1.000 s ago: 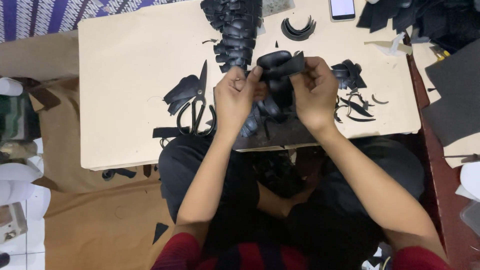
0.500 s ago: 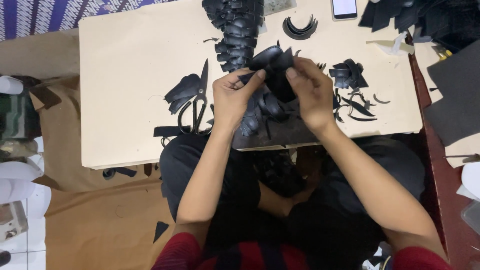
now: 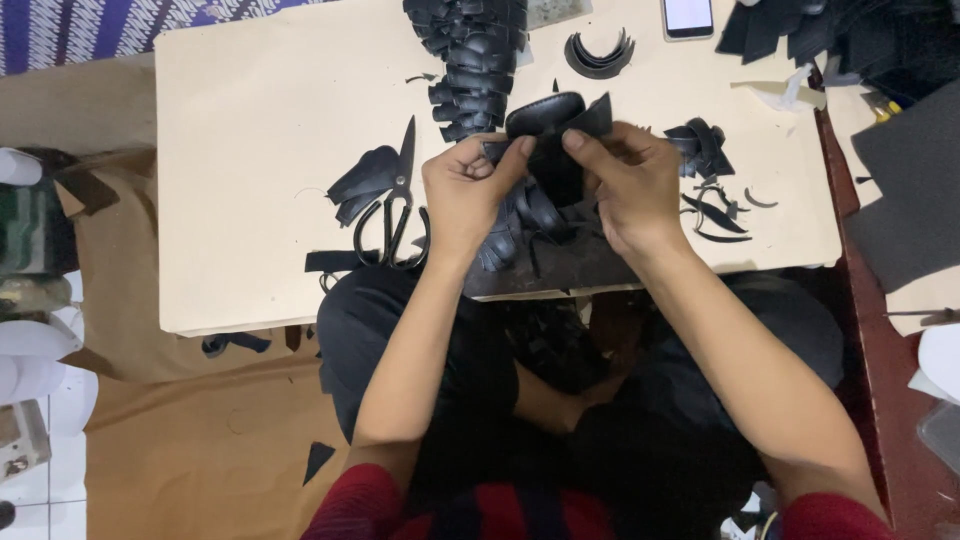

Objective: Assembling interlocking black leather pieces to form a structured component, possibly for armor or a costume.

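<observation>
Near the upper middle of the frame, above the pale bench (image 3: 250, 150), both hands meet on a black leather piece (image 3: 550, 125) with a rounded, stitched edge. Left hand (image 3: 470, 190) comes in from the lower left and is pinched shut on the piece, thumb and forefinger closed on its left part. Right hand (image 3: 630, 185) comes in from the lower right and is likewise clamped on it, fingertips (image 3: 572, 140) pressing the piece from the right. Just below the hands, at the near edge of the bench, lies a loose heap of black cut pieces (image 3: 530, 225), touching the held piece or very close under it; which, I cannot tell.

Left of the left hand, black scissors (image 3: 395, 215) lie on the bench with the blades pointing toward the top of the frame, beside a few dark scraps (image 3: 360, 185). At the top centre a long stack of overlapping black pieces (image 3: 475, 60) runs down toward the hands. Curved black strips (image 3: 597, 55) sit to its right, and a phone (image 3: 688, 17) lies at the top edge. Right of the right hand are small curled offcuts (image 3: 705, 150). Dark sheets (image 3: 905, 190) fill the right side of the frame.
</observation>
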